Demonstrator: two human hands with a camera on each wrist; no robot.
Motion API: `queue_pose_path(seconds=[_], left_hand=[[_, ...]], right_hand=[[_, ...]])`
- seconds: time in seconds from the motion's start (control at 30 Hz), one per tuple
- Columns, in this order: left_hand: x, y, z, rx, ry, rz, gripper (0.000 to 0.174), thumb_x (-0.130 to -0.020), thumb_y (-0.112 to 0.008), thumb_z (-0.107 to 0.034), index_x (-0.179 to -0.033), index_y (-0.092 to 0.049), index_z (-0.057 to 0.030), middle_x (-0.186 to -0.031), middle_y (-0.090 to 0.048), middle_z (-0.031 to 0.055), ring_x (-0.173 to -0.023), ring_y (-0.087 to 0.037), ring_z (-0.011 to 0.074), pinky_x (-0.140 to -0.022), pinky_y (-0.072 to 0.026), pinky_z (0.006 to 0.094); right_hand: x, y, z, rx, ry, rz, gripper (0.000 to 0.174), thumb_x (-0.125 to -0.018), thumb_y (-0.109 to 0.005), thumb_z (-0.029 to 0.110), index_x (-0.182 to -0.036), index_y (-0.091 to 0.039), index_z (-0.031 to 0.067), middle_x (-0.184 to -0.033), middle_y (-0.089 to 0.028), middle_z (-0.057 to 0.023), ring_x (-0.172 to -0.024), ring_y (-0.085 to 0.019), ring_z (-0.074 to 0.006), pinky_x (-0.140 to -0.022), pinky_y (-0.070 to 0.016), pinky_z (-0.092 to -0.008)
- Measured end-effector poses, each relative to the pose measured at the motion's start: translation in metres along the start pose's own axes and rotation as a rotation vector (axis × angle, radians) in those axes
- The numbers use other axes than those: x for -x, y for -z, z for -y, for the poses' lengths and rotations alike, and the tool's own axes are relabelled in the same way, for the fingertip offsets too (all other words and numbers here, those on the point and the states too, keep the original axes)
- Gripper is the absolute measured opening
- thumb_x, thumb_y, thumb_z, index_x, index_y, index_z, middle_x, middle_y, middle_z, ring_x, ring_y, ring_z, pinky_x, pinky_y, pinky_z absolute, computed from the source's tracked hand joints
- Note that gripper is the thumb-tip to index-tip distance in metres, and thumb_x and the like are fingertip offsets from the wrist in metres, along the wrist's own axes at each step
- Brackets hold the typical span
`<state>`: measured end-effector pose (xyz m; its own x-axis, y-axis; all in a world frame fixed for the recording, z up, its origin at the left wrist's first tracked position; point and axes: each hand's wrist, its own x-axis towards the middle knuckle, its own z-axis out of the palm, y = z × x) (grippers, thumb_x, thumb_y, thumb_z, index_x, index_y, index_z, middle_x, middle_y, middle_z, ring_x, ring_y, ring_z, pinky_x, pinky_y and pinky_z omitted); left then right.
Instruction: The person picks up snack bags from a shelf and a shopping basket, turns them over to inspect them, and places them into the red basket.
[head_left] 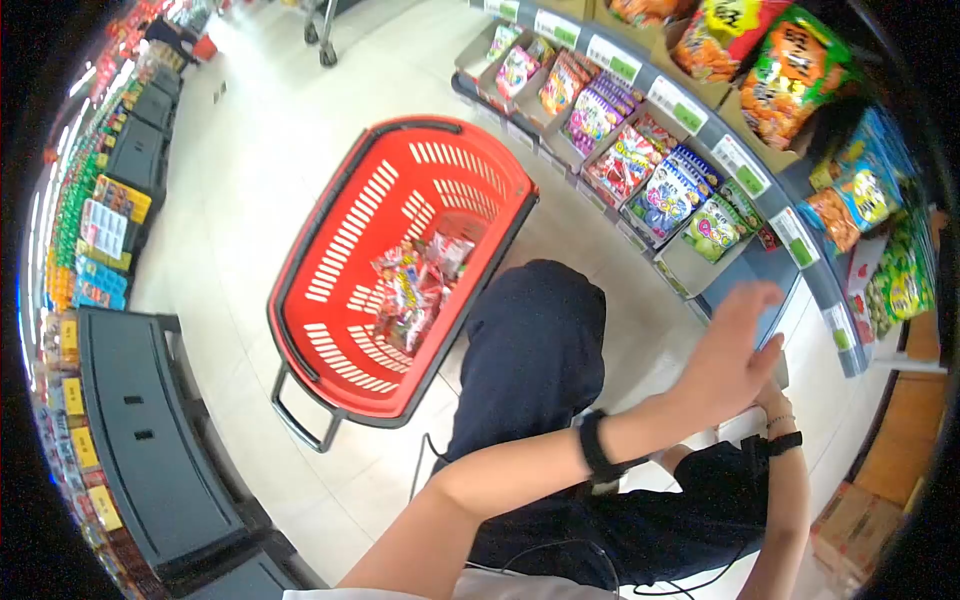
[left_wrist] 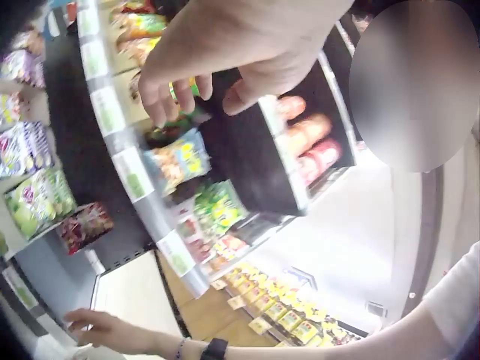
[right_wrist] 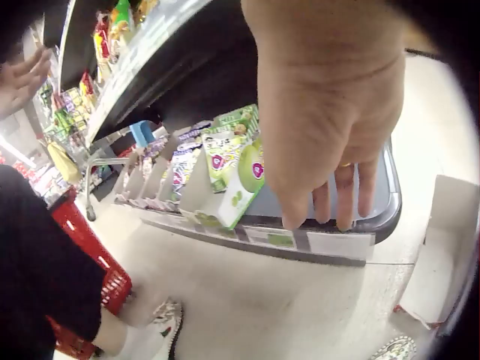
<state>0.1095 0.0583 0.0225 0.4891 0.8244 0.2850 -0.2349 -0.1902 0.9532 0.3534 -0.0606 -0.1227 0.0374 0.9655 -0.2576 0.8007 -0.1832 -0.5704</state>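
Red slatted plastic basket (head_left: 385, 230), candy packets (head_left: 410, 290) inside | green-and-white fruit-candy packets (head_left: 715, 225) in a cardboard tray on the bottom shelf, long axis running backward, beyond both hands | left hand (head_left: 715, 365): released, aloft | right hand (head_left: 774, 402): released, apparently nearer, shelf contact unclear | green-and-orange plastic snack bag (head_left: 795, 80) reads 旺旺; price tags (head_left: 740, 165) illegible

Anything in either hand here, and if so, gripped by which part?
Nothing appears held: the left hand is empty in the air, and the right hand, by the low grey shelf, shows nothing in its fingers.
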Motion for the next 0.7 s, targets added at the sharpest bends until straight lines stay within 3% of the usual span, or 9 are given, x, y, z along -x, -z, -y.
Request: queue_pose_path(seconds=[0.07, 0.13, 0.23, 0.33, 0.37, 0.43, 0.5, 0.57, 0.7], left_hand=[[0.009, 0.056, -0.054, -0.114, -0.107, -0.001, 0.042, -0.079, -0.06, -0.004, -0.118, -0.044, -0.0034, -0.109, -0.05, 0.0103, -0.101, -0.051, 0.0208, -0.078, -0.0447, 0.0312], [0.026, 0.112, -0.095, -0.554, -0.011, -0.069, 0.035, -0.08, -0.06, -0.008, -0.113, -0.05, -0.0013, -0.105, -0.053, 0.0137, -0.097, -0.054, 0.0258, -0.084, -0.0429, 0.0333], [0.055, 0.18, -0.074, -0.386, 0.096, -0.277, 0.029, -0.087, -0.052, -0.006, -0.115, -0.048, -0.0014, -0.114, -0.051, 0.0115, -0.106, -0.05, 0.0196, -0.093, -0.0392, 0.0335], [0.099, 0.257, -0.028, -0.761, 0.335, -0.22, 0.041, -0.087, -0.055, -0.012, -0.123, -0.041, 0.0011, -0.123, -0.046, 0.0172, -0.117, -0.044, 0.0264, -0.098, -0.0346, 0.0369], [0.123, 0.3, 0.013, -0.878, 0.213, -0.135, 0.048, -0.086, -0.058, -0.015, -0.127, -0.038, 0.0007, -0.124, -0.044, 0.0187, -0.118, -0.042, 0.0272, -0.099, -0.0342, 0.0378], [0.144, 0.302, 0.034, -0.923, 0.254, -0.079, 0.057, -0.083, -0.063, -0.012, -0.13, -0.034, 0.0028, -0.122, -0.045, 0.0169, -0.104, -0.05, 0.0252, -0.086, -0.044, 0.0353], [0.161, 0.334, 0.074, -0.698, 0.699, -0.031, 0.065, -0.076, -0.07, -0.012, -0.127, -0.034, 0.0075, -0.089, -0.057, 0.0096, -0.065, -0.053, 0.0172, -0.056, -0.0448, 0.03], [0.168, 0.348, 0.106, -0.946, 0.364, -0.059, 0.056, -0.072, -0.07, -0.014, -0.115, -0.044, 0.0095, -0.083, -0.062, 0.0186, -0.07, -0.06, 0.0287, -0.061, -0.0464, 0.0373], [0.155, 0.316, 0.074, -1.186, 0.452, -0.091, 0.049, -0.07, -0.066, -0.01, -0.111, -0.048, 0.0092, -0.081, -0.063, 0.0236, -0.072, -0.062, 0.0366, -0.062, -0.0473, 0.0415]], right_hand=[[0.007, -0.011, 0.013, -0.037, -0.046, -0.015, 0.036, -0.081, -0.059, 0.015, -0.113, -0.053, -0.0002, -0.109, -0.058, -0.0194, -0.092, -0.059, -0.0325, -0.082, -0.0464, -0.0396], [0.034, -0.017, 0.005, -0.027, -0.092, -0.045, 0.034, -0.081, -0.059, 0.017, -0.111, -0.055, 0.0017, -0.105, -0.061, -0.0179, -0.089, -0.061, -0.0311, -0.079, -0.0479, -0.0391], [0.064, -0.014, 0.004, 0.077, -0.259, -0.116, 0.032, -0.081, -0.057, 0.022, -0.107, -0.057, 0.0047, -0.099, -0.063, -0.0166, -0.088, -0.061, -0.0328, -0.079, -0.0482, -0.0402], [0.111, -0.014, -0.009, 0.119, -0.563, -0.159, 0.031, -0.081, -0.056, 0.025, -0.106, -0.059, 0.0069, -0.096, -0.064, -0.0155, -0.091, -0.06, -0.0331, -0.08, -0.0481, -0.0412], [0.12, -0.017, -0.017, 0.163, -0.673, -0.148, 0.03, -0.081, -0.056, 0.025, -0.105, -0.06, 0.0071, -0.097, -0.064, -0.015, -0.093, -0.06, -0.0328, -0.08, -0.0481, -0.0415], [0.14, -0.024, -0.045, 0.195, -0.795, -0.118, 0.03, -0.08, -0.057, 0.027, -0.102, -0.062, 0.0071, -0.1, -0.064, -0.0157, -0.095, -0.06, -0.0322, -0.081, -0.0483, -0.0414], [0.159, -0.043, -0.069, 0.132, -0.929, -0.109, 0.03, -0.079, -0.057, 0.028, -0.101, -0.062, 0.0066, -0.102, -0.063, -0.0173, -0.096, -0.06, -0.0327, -0.082, -0.0489, -0.041], [0.167, -0.058, -0.086, 0.098, -0.986, -0.114, 0.032, -0.078, -0.058, 0.028, -0.102, -0.062, 0.0069, -0.104, -0.062, -0.0185, -0.098, -0.059, -0.0332, -0.084, -0.0486, -0.0407], [0.161, -0.081, -0.111, -0.009, -1.071, -0.093, 0.036, -0.077, -0.058, 0.026, -0.109, -0.06, 0.01, -0.111, -0.059, -0.0194, -0.103, -0.057, -0.0352, -0.089, -0.0462, -0.0427]])
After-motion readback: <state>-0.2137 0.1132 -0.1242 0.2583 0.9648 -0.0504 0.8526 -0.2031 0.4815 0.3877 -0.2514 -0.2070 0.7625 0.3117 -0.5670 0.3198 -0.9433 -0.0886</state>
